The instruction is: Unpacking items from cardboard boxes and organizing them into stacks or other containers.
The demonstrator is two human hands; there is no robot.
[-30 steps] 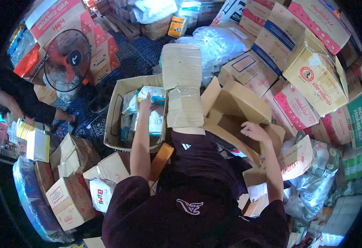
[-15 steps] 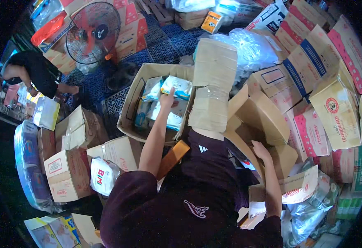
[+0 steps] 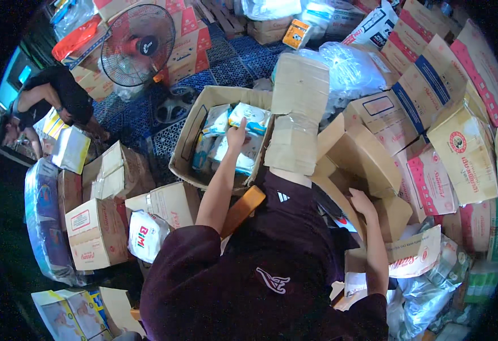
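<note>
**Carton loading: status at this stage**

My left hand (image 3: 237, 134) reaches into the open carton (image 3: 187, 149), fingers closed on a white-and-blue soft pack (image 3: 249, 117) near the carton's far right corner. Several similar packs already lie inside the carton, below and left of the held one; I judge the carton roughly half filled, with room left on top.

My right hand (image 3: 362, 203) rests on the empty brown box (image 3: 356, 161) right of the carton, fingers loosely spread, gripping nothing that I can see.

The carton's tall taped flap (image 3: 297, 116) stands upright on its right side, not yet folded. Closing appears undone.

A floor fan (image 3: 137, 44) stands beyond the carton's far left corner.
</note>
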